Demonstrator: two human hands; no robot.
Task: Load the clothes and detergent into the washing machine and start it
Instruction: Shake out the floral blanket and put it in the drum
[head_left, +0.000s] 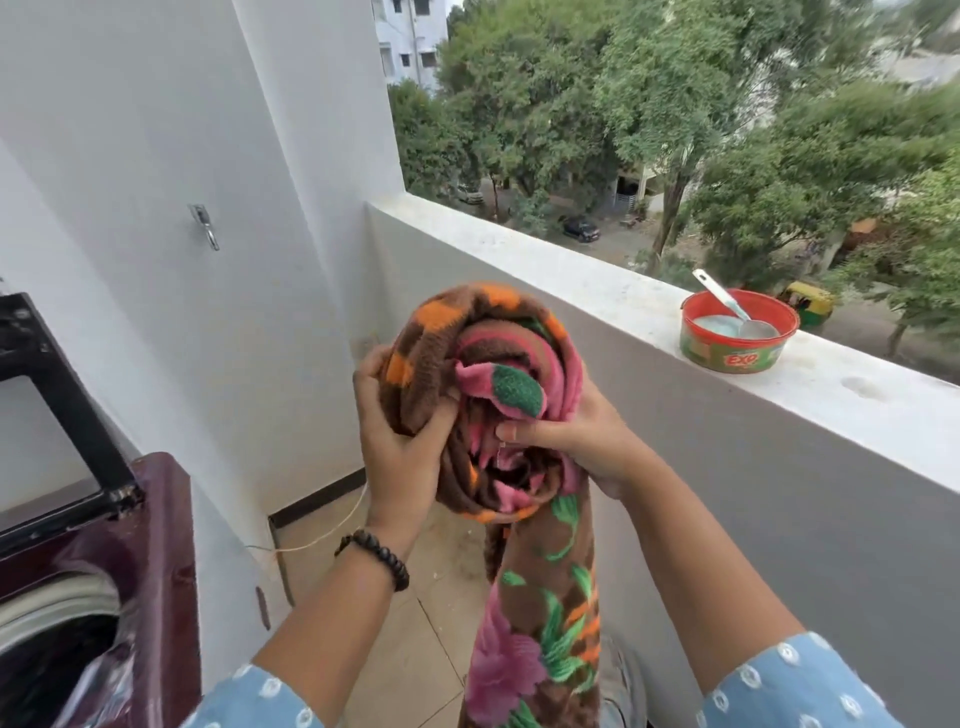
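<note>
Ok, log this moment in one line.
both hands grip bunched brown floral fleece blanket | maroon top-load washer lid open | red detergent tub on ledge

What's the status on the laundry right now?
Left hand and right hand grip bunched floral blanket. Washing machine lid open. Path unobstructed.

Fuzzy fleece blanket (519, 431), glossy maroon washing machine (161, 525), shiny plastic tub (737, 353), matt painted parapet (571, 270)
</note>
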